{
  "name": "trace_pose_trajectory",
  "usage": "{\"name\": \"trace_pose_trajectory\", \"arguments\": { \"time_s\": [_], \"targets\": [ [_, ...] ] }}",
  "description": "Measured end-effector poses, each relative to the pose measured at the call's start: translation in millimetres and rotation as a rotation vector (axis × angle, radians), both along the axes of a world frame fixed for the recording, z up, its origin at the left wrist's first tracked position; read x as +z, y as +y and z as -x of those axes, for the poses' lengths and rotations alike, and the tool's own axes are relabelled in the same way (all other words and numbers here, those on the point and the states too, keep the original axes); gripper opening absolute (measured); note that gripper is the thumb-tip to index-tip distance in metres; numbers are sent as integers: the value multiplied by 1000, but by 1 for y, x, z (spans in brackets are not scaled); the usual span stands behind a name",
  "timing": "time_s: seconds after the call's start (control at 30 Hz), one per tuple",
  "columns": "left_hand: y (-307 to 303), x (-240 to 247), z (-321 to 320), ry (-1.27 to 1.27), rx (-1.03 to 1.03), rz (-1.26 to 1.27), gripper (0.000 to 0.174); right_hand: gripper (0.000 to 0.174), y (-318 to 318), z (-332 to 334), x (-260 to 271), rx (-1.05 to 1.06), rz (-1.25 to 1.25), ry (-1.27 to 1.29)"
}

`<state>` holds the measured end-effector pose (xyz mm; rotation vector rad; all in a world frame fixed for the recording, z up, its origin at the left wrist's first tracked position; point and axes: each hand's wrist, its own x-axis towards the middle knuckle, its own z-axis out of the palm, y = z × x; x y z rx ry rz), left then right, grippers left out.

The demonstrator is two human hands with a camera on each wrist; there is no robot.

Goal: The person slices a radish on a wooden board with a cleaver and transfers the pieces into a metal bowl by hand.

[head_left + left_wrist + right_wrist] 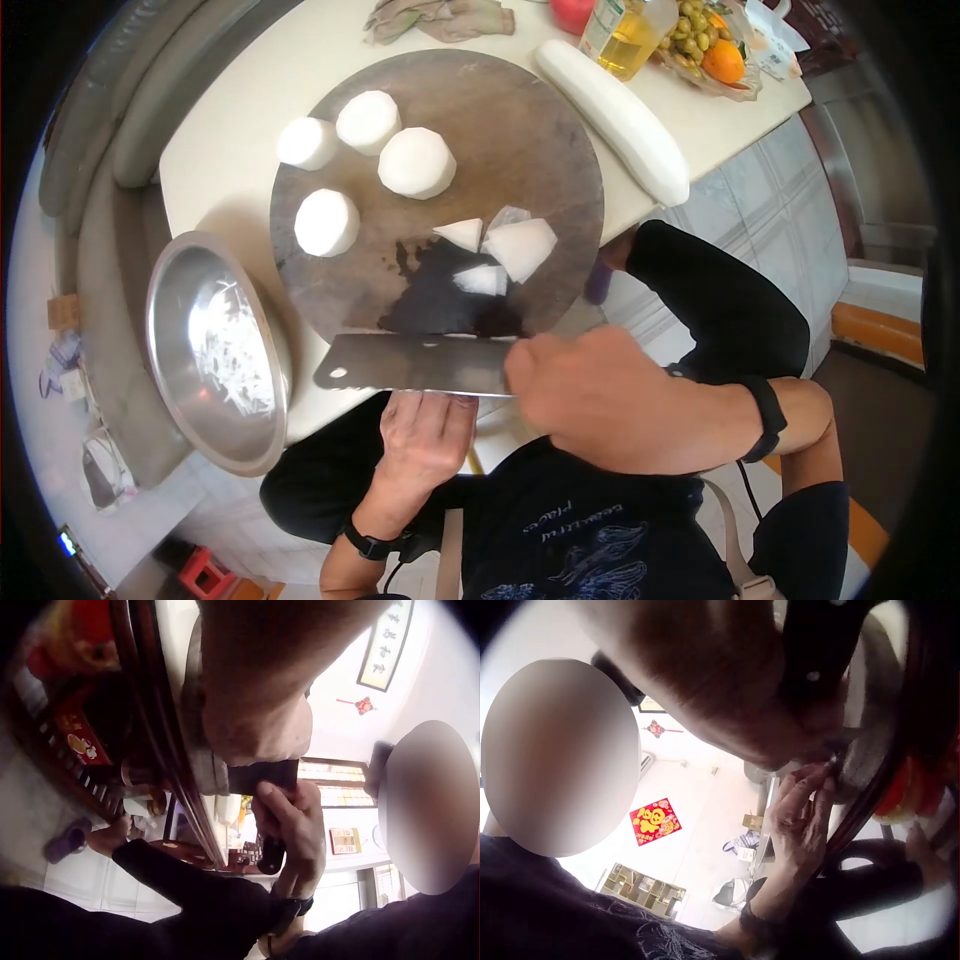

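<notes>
My right hand [600,395] grips the handle of a cleaver [420,362], its blade lying leftward across the near edge of the round wooden board [510,90]. Just below the blade is my left hand [425,435], its fingertips hidden behind the steel in the head view. In the right wrist view the left fingers [821,787] bunch close to the blade; I cannot tell whether they hold anything. Thick peeled white radish chunks [418,163] stand on the board's far left. Thinner cut radish pieces [522,248] lie on its right side, by a dark wet patch.
A steel bowl [180,400] with white shreds [232,350] stands left of the board. Along the board's right lies a long peeled radish [615,125]. Beyond it are a bottle of yellow liquid [625,45], a fruit dish [742,90] and a cloth [440,18].
</notes>
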<state>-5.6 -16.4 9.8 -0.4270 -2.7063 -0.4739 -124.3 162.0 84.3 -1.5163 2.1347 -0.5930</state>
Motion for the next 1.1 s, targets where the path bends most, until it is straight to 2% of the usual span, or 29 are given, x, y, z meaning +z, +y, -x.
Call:
{"name": "trace_pose_trajectory", "arguments": {
  "time_s": [0.07,0.2,0.27,0.3,0.37,0.6,0.97,1.1],
  "targets": [
    [-4,4,-2,-60,-50,16,24,30,-7,-9,-3,0,-89,132],
    [-10,0,-3,-95,-81,-1,25,28,-1,-3,-7,-33,-71,138],
    [-10,-4,-2,-53,-76,3,24,19,4,5,-1,0,-14,84],
    [-9,-5,-4,-53,-67,1,24,19,4,4,3,9,-16,84],
    [-8,-6,-9,-95,-33,-16,14,19,5,1,9,-12,-23,33],
    [-10,-5,-8,-68,-61,19,12,21,1,-2,4,-21,-126,29],
    [-6,-5,-1,24,-36,-9,16,27,-6,-1,-6,-32,-63,55],
    [-10,-8,-12,-43,-49,-43,16,30,-3,-7,5,-31,-74,-1]
  ]
}}
